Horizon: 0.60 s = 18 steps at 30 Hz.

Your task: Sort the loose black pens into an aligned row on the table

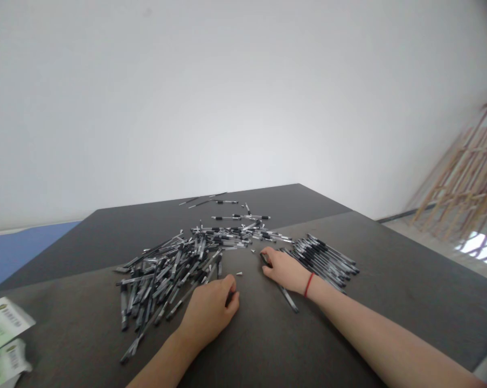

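A loose heap of black and clear pens (174, 269) lies on the dark table, left of centre. My left hand (213, 307) is curled at the heap's right edge, fingers closed; whatever is between them is too hidden to make out. My right hand (282, 268), with a red cord at the wrist, has its fingers closed round a pen (287, 299) that slants under the palm. Right beside it, pens (324, 261) lie side by side in a slanted row. Small pale tips (239, 274) rest between the hands.
Green and white packets (5, 337) sit at the table's left edge. Thin refills (203, 203) and a few pens (227, 202) lie near the far edge of the table (287, 199). Beyond are a white wall and wooden racks (465, 178) at the right.
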### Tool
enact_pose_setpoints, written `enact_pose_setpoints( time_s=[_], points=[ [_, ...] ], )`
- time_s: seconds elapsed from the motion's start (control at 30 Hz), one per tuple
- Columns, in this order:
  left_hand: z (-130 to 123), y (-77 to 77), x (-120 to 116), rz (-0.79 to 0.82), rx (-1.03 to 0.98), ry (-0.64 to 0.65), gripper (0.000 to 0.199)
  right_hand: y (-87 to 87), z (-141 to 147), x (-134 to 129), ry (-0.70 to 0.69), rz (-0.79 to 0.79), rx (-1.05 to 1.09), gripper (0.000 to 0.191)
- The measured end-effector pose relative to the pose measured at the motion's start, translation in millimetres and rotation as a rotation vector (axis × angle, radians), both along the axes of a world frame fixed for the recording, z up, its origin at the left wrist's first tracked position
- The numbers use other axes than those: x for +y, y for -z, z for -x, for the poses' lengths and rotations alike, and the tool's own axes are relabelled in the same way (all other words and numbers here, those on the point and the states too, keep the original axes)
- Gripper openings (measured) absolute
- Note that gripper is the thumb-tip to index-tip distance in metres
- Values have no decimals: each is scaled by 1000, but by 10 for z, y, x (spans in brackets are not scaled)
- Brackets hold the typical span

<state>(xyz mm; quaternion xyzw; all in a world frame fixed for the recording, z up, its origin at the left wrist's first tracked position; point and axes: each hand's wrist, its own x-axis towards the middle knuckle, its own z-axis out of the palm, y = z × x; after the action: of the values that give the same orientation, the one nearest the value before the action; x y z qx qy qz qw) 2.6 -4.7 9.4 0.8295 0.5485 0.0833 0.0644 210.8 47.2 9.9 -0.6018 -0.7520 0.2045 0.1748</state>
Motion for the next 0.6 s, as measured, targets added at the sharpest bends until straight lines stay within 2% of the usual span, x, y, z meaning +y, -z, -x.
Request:
enact_pose_setpoints(
  time_s=[0.1, 0.23, 0.33, 0.5, 0.6],
  points=[
    [4, -10, 6, -15, 53, -32, 11, -35, -10, -72, 19, -56, -253, 35],
    [37, -23, 20, -56, 149, -192, 17, -114, -34, -110, 48, -157, -567, 31],
    [63, -40, 23, -104, 208, -243, 23, -147, -45, -105, 63, -210, -632, 32],
    [101, -75, 22, -117, 283, -289, 22, -155, 18, -140, 82, -227, -650, 29],
    [120, -83, 29, -111, 302, -298, 21, -148, 94, -186, 36, -244, -639, 29]
  ],
)
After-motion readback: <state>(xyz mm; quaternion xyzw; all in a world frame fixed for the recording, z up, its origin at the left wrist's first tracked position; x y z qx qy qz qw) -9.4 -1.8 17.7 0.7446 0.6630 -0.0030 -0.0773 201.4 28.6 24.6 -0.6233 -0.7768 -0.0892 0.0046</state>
